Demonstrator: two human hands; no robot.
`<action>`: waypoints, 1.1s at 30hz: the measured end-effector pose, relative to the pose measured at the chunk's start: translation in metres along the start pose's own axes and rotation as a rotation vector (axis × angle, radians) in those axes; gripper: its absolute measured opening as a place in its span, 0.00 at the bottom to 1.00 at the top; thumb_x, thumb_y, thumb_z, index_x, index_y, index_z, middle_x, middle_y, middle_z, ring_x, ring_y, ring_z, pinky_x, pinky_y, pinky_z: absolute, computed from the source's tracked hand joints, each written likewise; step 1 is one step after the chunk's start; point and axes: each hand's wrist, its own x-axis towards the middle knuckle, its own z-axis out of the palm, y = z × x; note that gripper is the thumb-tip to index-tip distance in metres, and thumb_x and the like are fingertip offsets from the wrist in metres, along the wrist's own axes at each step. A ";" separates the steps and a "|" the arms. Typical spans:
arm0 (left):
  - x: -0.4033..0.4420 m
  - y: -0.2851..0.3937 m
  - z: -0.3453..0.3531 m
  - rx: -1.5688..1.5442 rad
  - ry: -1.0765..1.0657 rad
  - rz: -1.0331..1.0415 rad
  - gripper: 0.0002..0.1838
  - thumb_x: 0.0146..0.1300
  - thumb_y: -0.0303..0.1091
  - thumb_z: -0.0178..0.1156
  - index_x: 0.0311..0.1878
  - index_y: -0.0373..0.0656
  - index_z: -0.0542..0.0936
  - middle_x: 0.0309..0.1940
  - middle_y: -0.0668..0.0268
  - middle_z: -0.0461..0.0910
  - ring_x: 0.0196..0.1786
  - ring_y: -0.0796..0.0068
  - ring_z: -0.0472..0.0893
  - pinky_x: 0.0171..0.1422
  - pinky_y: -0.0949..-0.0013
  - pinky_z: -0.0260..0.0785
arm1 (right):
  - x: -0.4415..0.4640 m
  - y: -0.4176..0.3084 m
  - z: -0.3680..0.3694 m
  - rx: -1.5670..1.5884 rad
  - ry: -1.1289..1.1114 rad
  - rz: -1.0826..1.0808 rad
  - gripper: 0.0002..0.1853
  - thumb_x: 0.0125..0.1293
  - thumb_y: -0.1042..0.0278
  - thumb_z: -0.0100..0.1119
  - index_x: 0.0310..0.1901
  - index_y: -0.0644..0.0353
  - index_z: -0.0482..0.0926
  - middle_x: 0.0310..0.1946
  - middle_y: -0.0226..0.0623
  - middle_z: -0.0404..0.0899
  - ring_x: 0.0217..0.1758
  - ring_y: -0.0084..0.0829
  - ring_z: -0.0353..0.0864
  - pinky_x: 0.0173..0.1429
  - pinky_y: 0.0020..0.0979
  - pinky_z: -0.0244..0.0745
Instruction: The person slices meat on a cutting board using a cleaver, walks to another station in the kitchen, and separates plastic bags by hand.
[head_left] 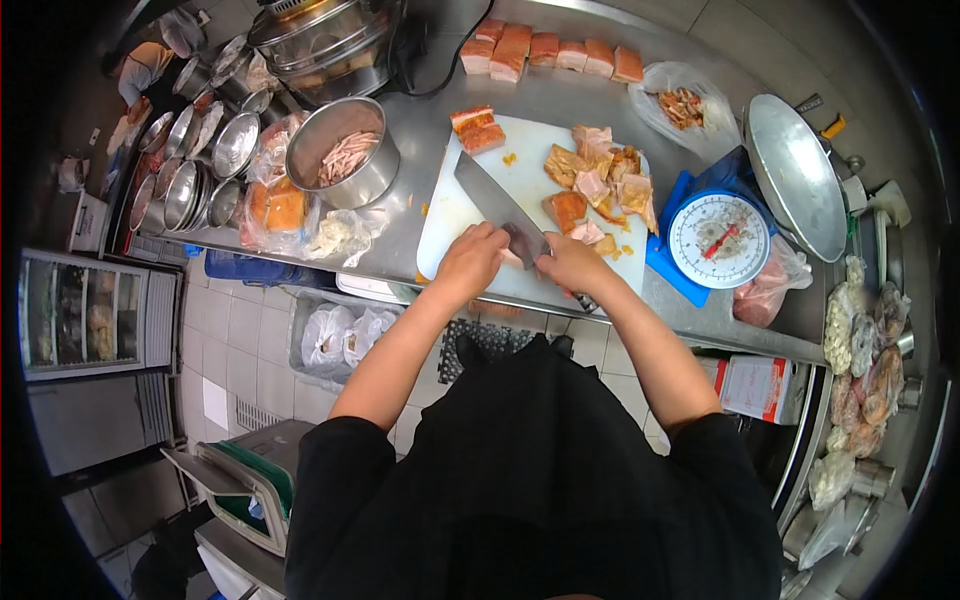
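Observation:
My right hand (577,266) is wrapped round the handle of a wide knife (500,205), whose blade slants up and left over the white cutting board (455,215). Beside the blade, my left hand (475,262) is closed on a small piece of meat (513,258) at the board's front. Chunks of cooked meat (592,185) lie on the board's right side, and a browned block (477,130) sits at its upper left corner. To the left, a deep metal pot (343,155) holds pale strips of meat (348,157).
A blue scale (718,240) and a large metal pan (796,178) stand at the right. More meat blocks (510,52) line the back edge beside a plastic bag (688,108). Metal bowls (237,145) crowd the left. Another person (146,72) is at the far upper left.

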 end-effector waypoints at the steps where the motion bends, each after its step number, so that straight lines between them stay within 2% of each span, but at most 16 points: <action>1: -0.001 0.000 0.001 -0.024 0.039 0.005 0.11 0.59 0.24 0.66 0.46 0.43 0.84 0.43 0.60 0.80 0.51 0.53 0.79 0.57 0.56 0.73 | -0.004 -0.002 -0.002 -0.005 0.004 -0.006 0.18 0.72 0.64 0.53 0.56 0.68 0.75 0.32 0.51 0.86 0.21 0.39 0.85 0.29 0.42 0.81; 4: -0.006 -0.004 -0.004 0.046 -0.049 0.010 0.13 0.57 0.24 0.69 0.46 0.45 0.85 0.42 0.61 0.80 0.51 0.54 0.80 0.57 0.56 0.74 | -0.021 -0.004 0.002 0.036 0.098 0.032 0.17 0.71 0.63 0.53 0.54 0.67 0.76 0.32 0.53 0.85 0.21 0.42 0.85 0.32 0.43 0.82; 6: -0.014 -0.007 -0.009 0.054 -0.036 0.001 0.13 0.57 0.24 0.69 0.46 0.45 0.85 0.42 0.61 0.80 0.52 0.54 0.80 0.58 0.56 0.73 | -0.027 0.000 0.000 -0.008 0.107 0.024 0.17 0.71 0.62 0.54 0.53 0.67 0.76 0.36 0.57 0.86 0.30 0.50 0.88 0.42 0.48 0.83; 7: -0.019 -0.008 -0.009 0.057 -0.028 -0.012 0.14 0.56 0.24 0.70 0.47 0.45 0.84 0.43 0.61 0.81 0.53 0.54 0.80 0.58 0.56 0.73 | -0.028 0.005 0.004 -0.007 0.106 0.020 0.17 0.71 0.62 0.54 0.53 0.67 0.76 0.36 0.57 0.86 0.30 0.50 0.88 0.42 0.48 0.83; 9: -0.025 -0.009 -0.005 0.070 0.036 0.007 0.14 0.56 0.24 0.70 0.47 0.45 0.84 0.44 0.62 0.82 0.53 0.55 0.80 0.58 0.56 0.73 | -0.027 0.011 0.014 -0.180 0.279 -0.152 0.18 0.70 0.60 0.56 0.52 0.66 0.77 0.39 0.59 0.86 0.41 0.57 0.88 0.51 0.53 0.80; 10: -0.028 -0.008 -0.004 0.080 0.098 0.030 0.15 0.56 0.24 0.71 0.47 0.45 0.84 0.45 0.62 0.83 0.54 0.55 0.81 0.59 0.55 0.73 | -0.028 0.009 0.015 -0.178 0.274 -0.157 0.18 0.70 0.60 0.56 0.52 0.66 0.77 0.39 0.59 0.86 0.41 0.57 0.88 0.51 0.53 0.80; 12: -0.030 -0.007 -0.001 0.088 0.123 0.021 0.14 0.57 0.25 0.70 0.47 0.45 0.84 0.45 0.62 0.83 0.54 0.56 0.81 0.59 0.55 0.72 | -0.033 0.001 0.011 -0.204 0.180 -0.128 0.20 0.72 0.58 0.59 0.54 0.66 0.77 0.43 0.62 0.85 0.50 0.62 0.84 0.56 0.54 0.77; 17: -0.027 -0.007 0.006 0.100 0.161 0.022 0.13 0.58 0.26 0.71 0.47 0.45 0.84 0.45 0.64 0.84 0.54 0.59 0.81 0.58 0.57 0.71 | -0.042 -0.011 0.006 -0.293 0.124 -0.117 0.18 0.71 0.59 0.59 0.52 0.67 0.77 0.41 0.62 0.85 0.48 0.61 0.85 0.55 0.54 0.78; 19: -0.024 -0.008 0.009 0.117 0.195 0.042 0.15 0.55 0.27 0.70 0.47 0.45 0.83 0.44 0.66 0.82 0.53 0.61 0.80 0.57 0.58 0.70 | -0.043 -0.011 0.006 -0.304 0.120 -0.125 0.18 0.71 0.59 0.58 0.51 0.67 0.77 0.41 0.62 0.85 0.48 0.61 0.85 0.54 0.54 0.77; 22: -0.023 -0.009 0.012 0.121 0.192 0.032 0.13 0.57 0.28 0.72 0.46 0.43 0.84 0.45 0.65 0.84 0.52 0.60 0.81 0.56 0.58 0.70 | -0.043 -0.009 0.005 -0.310 0.116 -0.148 0.17 0.71 0.59 0.58 0.49 0.68 0.77 0.40 0.61 0.85 0.48 0.61 0.85 0.54 0.54 0.77; 25: -0.022 -0.012 0.017 0.105 0.218 0.050 0.15 0.54 0.28 0.71 0.46 0.45 0.83 0.43 0.66 0.82 0.52 0.61 0.80 0.57 0.58 0.69 | -0.040 -0.008 0.005 -0.319 0.094 -0.161 0.18 0.72 0.60 0.58 0.50 0.68 0.77 0.36 0.60 0.85 0.43 0.58 0.86 0.52 0.53 0.78; 27: -0.023 -0.014 0.018 0.099 0.219 0.055 0.15 0.54 0.28 0.70 0.46 0.44 0.84 0.43 0.66 0.82 0.52 0.61 0.80 0.58 0.58 0.69 | -0.039 -0.014 0.002 -0.309 0.025 -0.129 0.18 0.72 0.61 0.56 0.51 0.70 0.75 0.32 0.57 0.86 0.32 0.52 0.87 0.44 0.49 0.81; 28: -0.023 -0.015 0.018 0.096 0.223 0.061 0.15 0.54 0.28 0.70 0.46 0.44 0.84 0.43 0.66 0.82 0.53 0.61 0.80 0.58 0.58 0.69 | -0.040 -0.023 -0.002 -0.307 0.021 -0.125 0.18 0.72 0.61 0.56 0.51 0.70 0.75 0.32 0.57 0.86 0.32 0.52 0.87 0.44 0.49 0.81; 30: -0.023 -0.016 0.017 0.089 0.213 0.060 0.14 0.55 0.28 0.71 0.46 0.43 0.84 0.44 0.65 0.83 0.53 0.60 0.80 0.58 0.58 0.70 | -0.043 -0.039 -0.011 -0.221 -0.127 0.051 0.18 0.69 0.65 0.54 0.53 0.70 0.77 0.40 0.62 0.86 0.48 0.59 0.86 0.54 0.53 0.79; 33: -0.022 -0.018 0.016 0.078 0.205 0.061 0.13 0.56 0.28 0.71 0.45 0.42 0.84 0.45 0.64 0.84 0.53 0.59 0.80 0.59 0.58 0.70 | -0.037 -0.036 -0.009 -0.239 -0.123 0.031 0.18 0.69 0.65 0.54 0.53 0.70 0.77 0.41 0.62 0.86 0.48 0.58 0.87 0.55 0.53 0.79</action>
